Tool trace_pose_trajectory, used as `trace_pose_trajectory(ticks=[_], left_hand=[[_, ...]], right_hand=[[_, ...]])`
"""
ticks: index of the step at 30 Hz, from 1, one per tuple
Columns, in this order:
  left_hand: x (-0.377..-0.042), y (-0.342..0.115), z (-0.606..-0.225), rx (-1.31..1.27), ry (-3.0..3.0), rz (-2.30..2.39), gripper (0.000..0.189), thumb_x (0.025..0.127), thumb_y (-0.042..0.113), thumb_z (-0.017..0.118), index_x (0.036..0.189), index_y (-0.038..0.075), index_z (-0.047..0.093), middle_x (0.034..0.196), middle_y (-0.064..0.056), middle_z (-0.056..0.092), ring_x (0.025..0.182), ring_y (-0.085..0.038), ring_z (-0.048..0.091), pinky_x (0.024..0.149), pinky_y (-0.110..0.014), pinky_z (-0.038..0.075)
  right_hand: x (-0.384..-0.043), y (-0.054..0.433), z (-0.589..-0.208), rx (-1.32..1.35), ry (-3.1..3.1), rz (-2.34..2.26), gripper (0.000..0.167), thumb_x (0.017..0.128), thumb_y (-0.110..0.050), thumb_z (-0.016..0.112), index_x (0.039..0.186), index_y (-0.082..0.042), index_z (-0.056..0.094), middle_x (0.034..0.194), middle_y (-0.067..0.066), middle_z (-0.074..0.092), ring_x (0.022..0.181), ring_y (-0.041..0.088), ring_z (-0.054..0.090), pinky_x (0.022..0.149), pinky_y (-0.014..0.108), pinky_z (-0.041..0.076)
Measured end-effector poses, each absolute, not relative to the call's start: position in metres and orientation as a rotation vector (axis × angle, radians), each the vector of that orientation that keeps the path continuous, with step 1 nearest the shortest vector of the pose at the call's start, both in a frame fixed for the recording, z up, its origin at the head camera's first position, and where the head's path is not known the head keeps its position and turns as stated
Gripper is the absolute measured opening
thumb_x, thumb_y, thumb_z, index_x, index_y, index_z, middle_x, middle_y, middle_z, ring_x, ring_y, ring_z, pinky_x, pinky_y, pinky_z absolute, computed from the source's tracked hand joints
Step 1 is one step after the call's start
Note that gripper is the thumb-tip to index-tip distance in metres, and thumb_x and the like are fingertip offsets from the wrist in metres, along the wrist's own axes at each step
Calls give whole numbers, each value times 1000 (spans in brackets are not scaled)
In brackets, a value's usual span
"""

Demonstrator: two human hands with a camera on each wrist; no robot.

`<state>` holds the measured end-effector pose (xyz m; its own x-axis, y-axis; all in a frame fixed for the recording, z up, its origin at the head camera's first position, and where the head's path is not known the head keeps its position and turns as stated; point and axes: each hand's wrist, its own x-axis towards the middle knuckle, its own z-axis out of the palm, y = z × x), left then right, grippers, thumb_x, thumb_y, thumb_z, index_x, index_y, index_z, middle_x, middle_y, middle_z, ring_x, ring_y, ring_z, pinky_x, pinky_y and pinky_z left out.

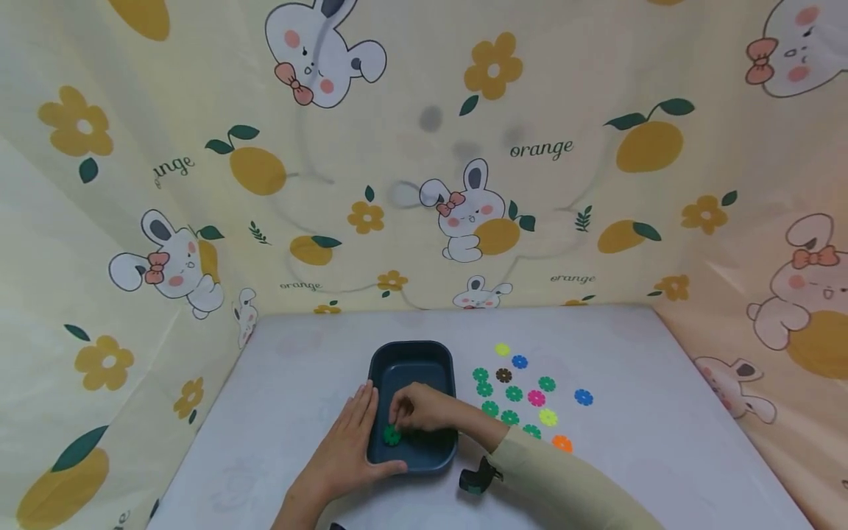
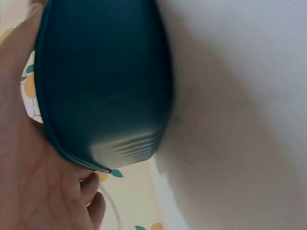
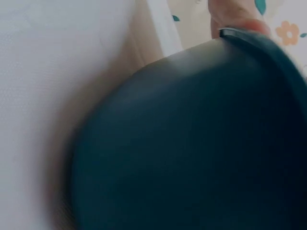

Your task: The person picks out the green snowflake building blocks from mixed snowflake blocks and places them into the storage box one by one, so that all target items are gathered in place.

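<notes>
A dark blue rectangular tray (image 1: 419, 464) stands on the table. My left hand (image 1: 347, 434) lies along its left side with fingers straight, and the thumb reaches across the near rim. In the left wrist view that hand (image 2: 29, 143) rests against the tray's wall (image 2: 105, 72). Inside the tray, my right hand (image 1: 420, 407) has its fingers bent down and pinches a green interlocking snowflake disc (image 1: 392, 436) at its upper edge, low in the near left part. The right wrist view shows mostly the tray's outer wall (image 3: 182, 143), with fingers (image 3: 235, 14) at the rim above.
Right of the tray, several snowflake discs lie scattered on the white table (image 1: 298, 368): green (image 1: 514, 394), a brown one (image 1: 504, 375), pink (image 1: 536, 398), blue (image 1: 584, 397), yellow (image 1: 548, 417) and orange (image 1: 562, 443). A printed cloth (image 1: 397, 250) encloses the table's back and sides.
</notes>
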<state>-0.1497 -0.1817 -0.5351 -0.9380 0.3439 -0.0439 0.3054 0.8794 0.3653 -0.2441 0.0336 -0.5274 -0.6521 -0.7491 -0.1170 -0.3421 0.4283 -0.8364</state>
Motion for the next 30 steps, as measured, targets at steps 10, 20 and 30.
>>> trace_pose_trajectory(ticks=[10, 20, 30], left_hand=[[-149, -183, -542, 483, 2913, 633, 131, 84, 86, 67, 172, 5, 12, 181, -10, 0, 167, -30, 3, 132, -56, 19], [-151, -184, -543, 480, 2861, 662, 130, 86, 83, 67, 173, 6, 9, 181, -9, -3, 167, -30, -1, 132, -58, 18], [-151, -181, -540, 456, 2876, 655, 133, 84, 85, 68, 173, 7, 8, 182, -9, -3, 167, -30, 1, 132, -58, 19]], right_hand=[[-244, 31, -533, -951, 2242, -1081, 10, 95, 0, 78, 97, -10, 76, 81, -8, 71, 70, 3, 64, 66, 18, 55], [-234, 40, -525, -947, 2397, -1203, 6, 100, -10, 78, 98, -16, 75, 88, -12, 68, 77, 2, 61, 71, 19, 55], [-229, 97, -498, -849, 2587, -1383, 6, 101, -11, 77, 106, -13, 74, 98, -8, 70, 87, 10, 64, 81, 26, 60]])
